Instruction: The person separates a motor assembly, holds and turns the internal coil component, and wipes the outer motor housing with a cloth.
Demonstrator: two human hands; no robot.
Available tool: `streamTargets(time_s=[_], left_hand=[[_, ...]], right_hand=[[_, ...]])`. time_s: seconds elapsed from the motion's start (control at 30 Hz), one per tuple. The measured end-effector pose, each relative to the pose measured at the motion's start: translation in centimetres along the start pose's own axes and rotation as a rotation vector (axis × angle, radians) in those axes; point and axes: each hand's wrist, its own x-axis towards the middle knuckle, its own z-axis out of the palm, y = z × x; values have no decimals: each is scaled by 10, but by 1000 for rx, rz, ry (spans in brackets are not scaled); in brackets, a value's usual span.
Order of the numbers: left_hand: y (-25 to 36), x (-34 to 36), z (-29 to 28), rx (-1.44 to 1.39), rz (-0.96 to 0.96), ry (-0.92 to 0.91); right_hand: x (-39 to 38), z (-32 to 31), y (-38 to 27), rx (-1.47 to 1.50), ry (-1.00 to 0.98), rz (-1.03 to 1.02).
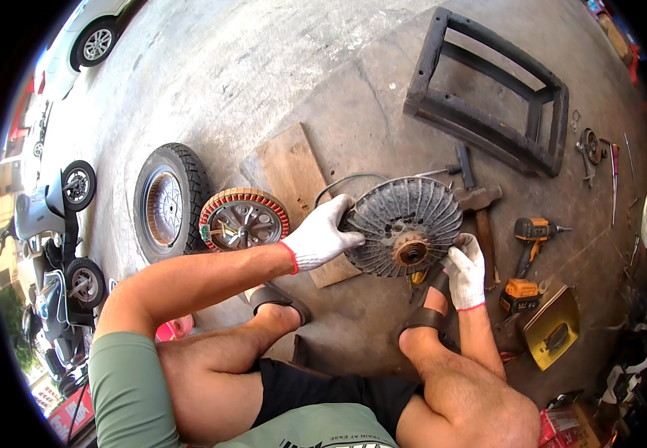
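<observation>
A round, dirty grey ribbed motor cover (383,216) with a rusty round hub in its middle is held up between my two hands, tilted to face me. My left hand (323,235), in a white knit glove with a red cuff, grips its left edge, the thumb on the near face. At its lower right edge, my gloved right hand (465,270) pinches the rim; the fingertips are dirty. Left of the cover lies a motor stator (244,220) ringed with copper windings. Beside that, a wheel with a black tyre (194,175) leans on its side.
A wooden board (293,160) lies behind my left hand. To the right are a hammer (480,199), an orange and black cordless drill (532,235) and a yellow tray-like part (555,328). A black metal frame (487,123) stands farther off. Scooters (73,284) are parked at far left.
</observation>
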Motion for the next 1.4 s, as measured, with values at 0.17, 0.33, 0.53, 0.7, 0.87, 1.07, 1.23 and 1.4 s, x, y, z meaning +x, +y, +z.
streamTargets(time_s=[0.17, 0.33, 0.53, 0.7, 0.87, 1.07, 1.23, 1.4], left_hand=[[-2, -4, 1, 52, 8, -14], [1, -1, 0, 56, -5, -37], [-4, -2, 0, 6, -41, -34], [-13, 2, -1, -59, -118, -23], [-21, 3, -1, -194, -237, -64], [-22, 6, 0, -578, -384, -122], [-11, 11, -4, -551, -385, -123], [-15, 9, -4, -430, -318, -93]], right_hand=[[-1, 5, 2, -31, 46, -9], [-3, 4, -7, -83, 50, -31], [-2, 7, -2, -103, 36, -33], [-4, 6, 0, -94, 11, -47], [-1, 1, 7, -99, -27, -43], [1, -4, 16, -201, -54, -17], [-2, 5, 17, -465, -36, -23], [-12, 46, -20, -951, -21, -505]])
